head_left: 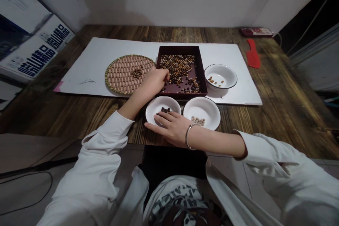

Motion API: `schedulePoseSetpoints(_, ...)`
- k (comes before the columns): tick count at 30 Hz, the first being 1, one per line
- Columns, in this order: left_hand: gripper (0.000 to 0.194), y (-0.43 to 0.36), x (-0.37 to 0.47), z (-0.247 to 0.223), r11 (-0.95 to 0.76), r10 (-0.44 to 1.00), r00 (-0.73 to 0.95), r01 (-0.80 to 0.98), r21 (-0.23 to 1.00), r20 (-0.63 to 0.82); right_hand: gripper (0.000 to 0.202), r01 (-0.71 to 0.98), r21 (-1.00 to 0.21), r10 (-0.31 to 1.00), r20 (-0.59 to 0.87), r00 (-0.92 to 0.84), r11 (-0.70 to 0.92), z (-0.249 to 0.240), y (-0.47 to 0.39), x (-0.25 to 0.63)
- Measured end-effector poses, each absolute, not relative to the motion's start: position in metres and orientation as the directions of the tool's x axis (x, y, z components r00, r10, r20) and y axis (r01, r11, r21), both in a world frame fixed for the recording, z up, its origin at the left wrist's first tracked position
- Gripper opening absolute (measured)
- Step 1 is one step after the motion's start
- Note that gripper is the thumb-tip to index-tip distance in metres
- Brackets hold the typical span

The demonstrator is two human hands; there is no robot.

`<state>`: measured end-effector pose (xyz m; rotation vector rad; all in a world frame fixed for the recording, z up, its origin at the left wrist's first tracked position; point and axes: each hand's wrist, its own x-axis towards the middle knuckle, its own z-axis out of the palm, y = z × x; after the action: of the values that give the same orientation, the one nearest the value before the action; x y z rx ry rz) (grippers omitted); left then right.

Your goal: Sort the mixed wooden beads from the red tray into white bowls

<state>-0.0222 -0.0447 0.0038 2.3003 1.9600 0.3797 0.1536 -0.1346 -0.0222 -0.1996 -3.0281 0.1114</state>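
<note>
My left hand (158,78) reaches over the near left edge of a dark maroon box (203,86). Its fingers are curled together at the mixed beads (178,67) inside, and whatever they may hold is hidden. Over the front of a white bowl (152,104) with dark beads (165,109) lies my right hand (172,126), palm down with fingers stretched out and apart. A silver bangle (188,137) circles that wrist. Beside it, a second white bowl (213,113) contains pale beads (198,121).
Left of the box, a round woven tray (119,74) bears small brown beads (137,73). A third white bowl (230,76), right of the box, has several yellowish-brown pieces. A white board (246,88) lies underneath. Farther right are a red scraper-like tool (253,56) and a power strip (255,32).
</note>
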Motion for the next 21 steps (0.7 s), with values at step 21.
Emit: schedulePoseSetpoints(21,0.022,-0.0435,-0.0245,-0.0018,-0.201,0.974,0.162,0.939,0.280,0.157,0.060,0.130,-0.055,0.136,0.125,-0.983,0.990,-0.0279,-0.1346,0.1534)
